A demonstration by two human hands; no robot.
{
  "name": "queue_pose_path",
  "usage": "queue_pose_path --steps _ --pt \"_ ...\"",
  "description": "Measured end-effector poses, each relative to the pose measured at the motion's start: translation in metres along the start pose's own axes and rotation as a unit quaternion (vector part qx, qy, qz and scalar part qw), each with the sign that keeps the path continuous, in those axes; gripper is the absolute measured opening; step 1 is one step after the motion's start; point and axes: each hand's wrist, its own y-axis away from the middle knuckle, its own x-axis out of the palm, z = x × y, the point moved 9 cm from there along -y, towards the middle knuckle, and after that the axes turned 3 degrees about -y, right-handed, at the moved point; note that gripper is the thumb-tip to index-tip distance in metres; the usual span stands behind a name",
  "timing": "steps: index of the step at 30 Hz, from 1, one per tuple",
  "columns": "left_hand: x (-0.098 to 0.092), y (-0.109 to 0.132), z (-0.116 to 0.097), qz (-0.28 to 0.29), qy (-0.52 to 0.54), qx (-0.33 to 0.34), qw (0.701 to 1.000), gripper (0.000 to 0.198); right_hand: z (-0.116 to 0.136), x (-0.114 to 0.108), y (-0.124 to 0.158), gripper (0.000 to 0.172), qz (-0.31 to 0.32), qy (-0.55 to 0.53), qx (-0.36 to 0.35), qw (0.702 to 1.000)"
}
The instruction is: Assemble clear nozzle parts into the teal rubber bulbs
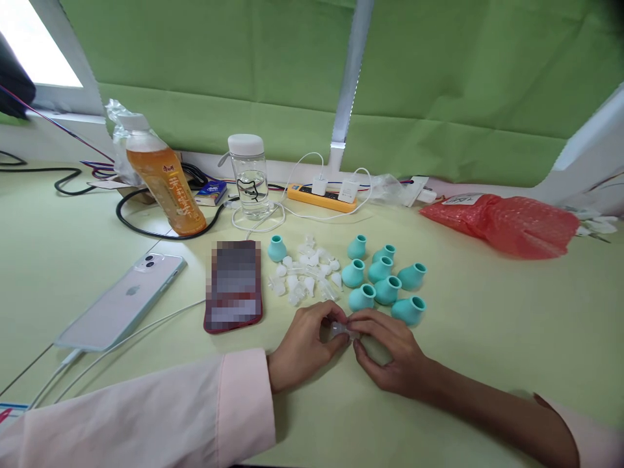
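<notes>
hands [348, 331] pinch clear piece [340, 330]

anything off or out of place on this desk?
One teal cap sits alone left of the clear parts pile, apart from the teal cluster on its right. Nothing looks spilled or damaged.

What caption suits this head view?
Both hands, left hand and right hand, pinch a small clear part before teal bulbs.

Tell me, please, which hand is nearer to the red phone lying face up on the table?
Left. The left hand lies just right of the red phone; the right hand sits farther right, beyond it.
</notes>
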Motion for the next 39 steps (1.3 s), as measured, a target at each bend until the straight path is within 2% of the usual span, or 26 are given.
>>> queue_pose_path --steps 3,6,13,16,23,25,28,30,32,36,39 --pt "-0.001 0.0 0.0 -0.005 -0.001 -0.002 1.0 0.009 0.0 -0.005 0.0 0.03 -0.031 -0.002 -0.005 1.0" --pt "0.001 0.001 0.001 0.001 0.001 -0.003 1.0 0.011 0.0 -0.007 0.001 0.028 -0.043 0.001 -0.015 0.999" --pt "0.002 0.001 -0.001 0.007 0.007 0.006 1.0 0.013 0.002 0.0 0.001 0.017 0.0 0.043 -0.026 0.999" --pt "0.002 0.001 -0.001 0.01 0.006 0.01 1.0 0.014 0.006 0.0 0.001 0.018 0.0 0.063 -0.049 0.997" --pt "0.002 0.001 -0.002 0.008 0.0 0.02 1.0 0.012 0.007 0.005 0.004 0.023 0.035 0.09 -0.053 0.994" --pt "0.002 0.001 -0.003 0.009 -0.004 0.023 1.0 0.014 0.005 0.0 0.003 0.026 0.02 0.067 -0.044 0.997" --pt "0.002 0.001 -0.003 0.005 -0.016 0.021 1.0 0.016 0.003 -0.016 0.0 0.038 -0.037 0.062 -0.042 0.996" --pt "0.001 0.001 -0.003 0.004 -0.024 0.02 1.0 0.015 0.002 -0.029 -0.004 0.048 -0.081 0.118 -0.044 0.989" --pt "0.002 0.0 -0.004 0.008 -0.027 0.026 0.999 0.012 -0.003 -0.036 -0.008 0.052 -0.098 0.203 -0.029 0.974" --pt "0.003 0.0 -0.008 0.017 -0.03 0.043 0.998 0.011 -0.019 -0.03 -0.014 0.045 -0.031 0.34 0.027 0.94" --pt "0.003 0.001 -0.007 0.012 -0.036 0.041 0.998 0.012 -0.018 -0.025 -0.014 0.032 -0.012 0.358 0.03 0.933"
